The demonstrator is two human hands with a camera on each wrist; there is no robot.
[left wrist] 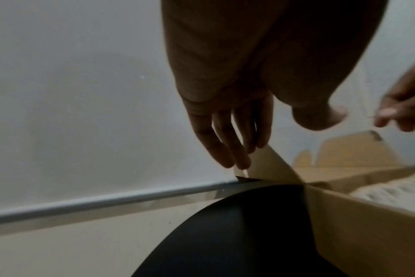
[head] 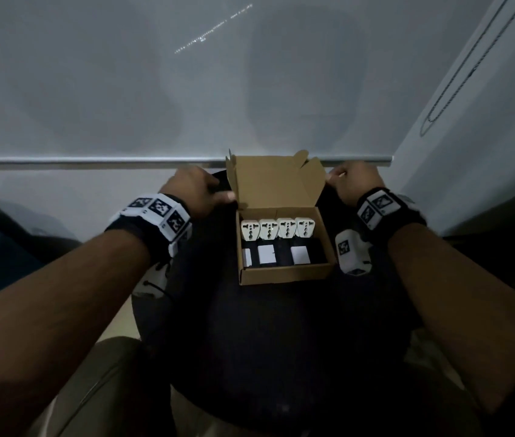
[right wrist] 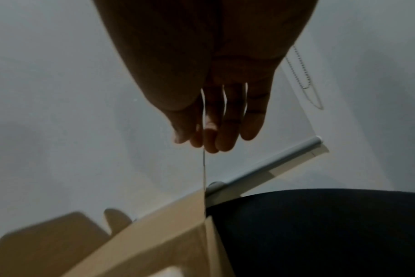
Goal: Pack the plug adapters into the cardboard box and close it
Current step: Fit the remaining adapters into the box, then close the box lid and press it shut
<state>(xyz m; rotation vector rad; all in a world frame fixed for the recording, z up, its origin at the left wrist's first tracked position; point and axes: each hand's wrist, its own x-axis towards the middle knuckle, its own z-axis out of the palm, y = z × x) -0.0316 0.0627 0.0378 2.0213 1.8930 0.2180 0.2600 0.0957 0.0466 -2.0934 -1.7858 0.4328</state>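
Plug adapters [head: 278, 229] lie in the cardboard box [head: 284, 274] on the table [head: 265, 342].

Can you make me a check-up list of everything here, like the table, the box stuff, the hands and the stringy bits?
Surface: round black table, dimly lit.
Job's things: cardboard box open, lid upright; four white plug adapters in its far row; white-faced pieces in the near row, too dark to identify.
Clutter: nothing seen.
Hands: left hand touches the left flap with straight fingers; right hand pinches the right flap; marker bands on both wrists.
Cables: bead chain hangs at the right.
Surroundings: grey blind with a bottom rail behind the table.
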